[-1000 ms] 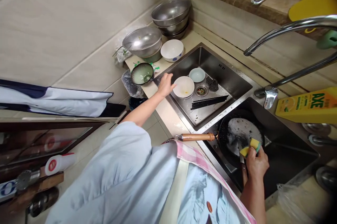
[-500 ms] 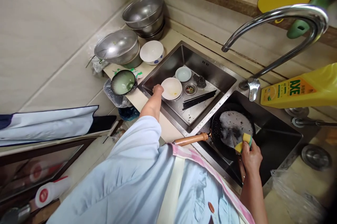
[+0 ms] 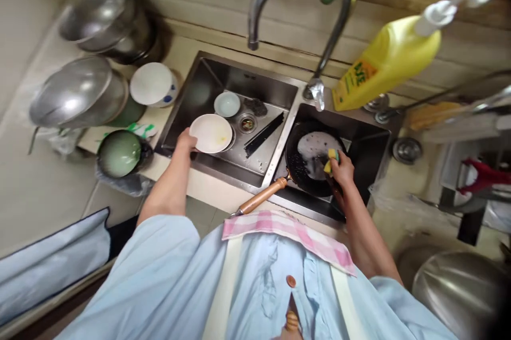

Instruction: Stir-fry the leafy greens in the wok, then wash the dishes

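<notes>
My left hand (image 3: 186, 141) is closed on the left rim of a white plate (image 3: 211, 133) over the left sink basin (image 3: 191, 84). Another pale rim shows just beneath that plate. Close by in the basin are a small pale bowl (image 3: 227, 104), a dark scouring pad (image 3: 256, 106) and a bundle of black chopsticks (image 3: 264, 135). My right hand (image 3: 344, 170) grips a yellow-and-green sponge (image 3: 331, 159) above a black frying pan (image 3: 297, 164) holding foamy water, in the right basin. Beneath this hand a brownish handle shows, partly hidden.
A chrome faucet (image 3: 255, 15) arches over the sink. Behind it stands a yellow detergent bottle (image 3: 383, 66). Steel colanders (image 3: 75, 92), a white bowl (image 3: 151, 84) and a dark bowl with greenish liquid (image 3: 118, 155) crowd the left counter. The pan's wooden handle (image 3: 263, 196) juts over the front edge.
The head view has swung right. My left hand has the white plate shifted slightly off the piece beneath it. The sponge stays in my right hand over the pan.
</notes>
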{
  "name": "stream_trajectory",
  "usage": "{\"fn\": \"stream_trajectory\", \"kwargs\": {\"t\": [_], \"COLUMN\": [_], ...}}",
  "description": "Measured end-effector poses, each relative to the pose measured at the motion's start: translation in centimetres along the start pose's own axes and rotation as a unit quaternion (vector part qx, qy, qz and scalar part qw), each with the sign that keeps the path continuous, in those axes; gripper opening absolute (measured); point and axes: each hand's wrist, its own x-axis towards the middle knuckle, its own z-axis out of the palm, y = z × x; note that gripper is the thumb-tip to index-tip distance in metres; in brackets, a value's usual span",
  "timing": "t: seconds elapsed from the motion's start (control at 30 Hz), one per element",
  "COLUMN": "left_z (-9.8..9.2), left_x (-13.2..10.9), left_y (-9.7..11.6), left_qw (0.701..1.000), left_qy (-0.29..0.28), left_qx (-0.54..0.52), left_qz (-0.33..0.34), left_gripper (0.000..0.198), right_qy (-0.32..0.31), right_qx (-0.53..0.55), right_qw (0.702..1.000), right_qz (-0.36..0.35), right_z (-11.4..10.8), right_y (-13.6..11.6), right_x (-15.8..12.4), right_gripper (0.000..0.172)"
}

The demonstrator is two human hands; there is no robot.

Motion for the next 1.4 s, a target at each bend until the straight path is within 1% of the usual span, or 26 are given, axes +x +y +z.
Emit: {"fn": "stream_trajectory", "kwargs": {"t": [0.07,0.13,0.23,0.3,0.37,0.47,0.53,0.6,0.63,0.7,0.8,0.87,0.9,0.93,0.97,1.0,1.07,1.17,1.23,1.27,1.33,1.4], "left_z": [-0.4,-0.5,0.1,1.0,2.4,5.4,7.7,9.9,10.9,12.7,15.2,16.8,17.7,18.5,19.3,20.2,21.6,22.9,23.3,23.4,23.5,23.6], "left_x": [-0.8,-2.4,-6.2,-9.1,-11.9,-15.6,-17.3,-18.6,-19.1,-19.9,-20.6,-20.7,-20.8,-20.9,-21.0,-21.2,-21.7,-22.9,-23.5,-23.7,-23.7,-23.2], "left_y": [0.6,1.6,3.4,4.6,5.7,6.5,6.6,6.5,6.4,6.0,5.3,4.7,4.4,4.1,3.7,3.3,2.7,1.8,1.4,1.3,1.2,1.4], "left_qw": [0.999,0.997,0.996,0.993,0.986,0.974,0.966,0.957,0.952,0.942,0.932,0.93,0.931,0.933,0.935,0.937,0.938,0.931,0.922,0.919,0.915,0.914], "left_qy": [-0.007,-0.022,-0.069,-0.11,-0.152,-0.194,-0.22,-0.257,-0.276,-0.309,-0.342,-0.347,-0.342,-0.333,-0.324,-0.316,-0.308,-0.314,-0.32,-0.325,-0.337,-0.349], "left_qx": [0.042,0.056,0.021,-0.021,-0.065,-0.117,-0.132,-0.132,-0.13,-0.125,-0.119,-0.117,-0.116,-0.114,-0.11,-0.105,-0.09,-0.053,-0.034,-0.031,-0.036,-0.041], "left_qz": [-0.033,-0.05,-0.045,-0.03,-0.02,-0.023,-0.028,-0.03,-0.029,-0.024,-0.003,0.029,0.051,0.072,0.091,0.105,0.128,0.18,0.214,0.222,0.22,0.203], "left_gripper": [0.039,0.055,0.076,0.083,0.087,0.09,0.088,0.086,0.085,0.084,0.081,0.079,0.078,0.077,0.075,0.072,0.066,0.063,0.062,0.061,0.06,0.06], "right_qy": [0.001,-0.014,-0.048,-0.067,-0.087,-0.134,-0.173,-0.191,-0.183,-0.128,0.011,0.109,0.144,0.166,0.171,0.164,0.129,0.099,0.098,0.093,0.063,0.005], "right_qx": [0.008,-0.01,-0.104,-0.162,-0.212,-0.275,-0.272,-0.253,-0.243,-0.211,-0.107,-0.018,0.024,0.064,0.097,0.123,0.138,0.109,0.101,0.108,0.141,0.178], "right_qw": [1.0,1.0,0.993,0.984,0.972,0.951,0.946,0.948,0.953,0.969,0.993,0.993,0.989,0.984,0.98,0.977,0.978,0.987,0.989,0.988,0.982,0.964], "right_qz": [-0.009,-0.021,-0.031,-0.039,-0.047,-0.045,-0.032,-0.013,-0.001,0.024,0.046,0.027,0.007,-0.017,-0.041,-0.064,-0.088,-0.071,-0.05,-0.055,-0.108,-0.197], "right_z": [0.5,1.2,2.3,2.8,3.1,3.1,3.0,2.6,2.3,1.1,-1.9,-4.0,-4.8,-5.4,-5.7,-5.6,-4.5,-1.9,-0.4,0.1,0.6,0.3], "right_y": [0.2,0.2,-0.5,-1.0,-1.2,-1.0,-0.9,-1.0,-1.2,-1.9,-3.3,-4.6,-5.4,-6.2,-7.2,-8.1,-10.1,-12.2,-12.9,-13.1,-13.2,-13.2], "right_x": [1.4,2.5,3.3,3.4,3.4,3.3,3.4,3.4,3.5,3.4,2.8,1.9,1.2,0.5,-0.3,-1.1,-2.4,-2.8,-2.3,-2.1,-1.7,-1.8], "right_gripper": [0.054,0.051,0.046,0.044,0.043,0.047,0.047,0.045,0.044,0.044,0.041,0.039,0.038,0.038,0.037,0.036,0.03,0.021,0.018,0.018,0.016,0.015]}}
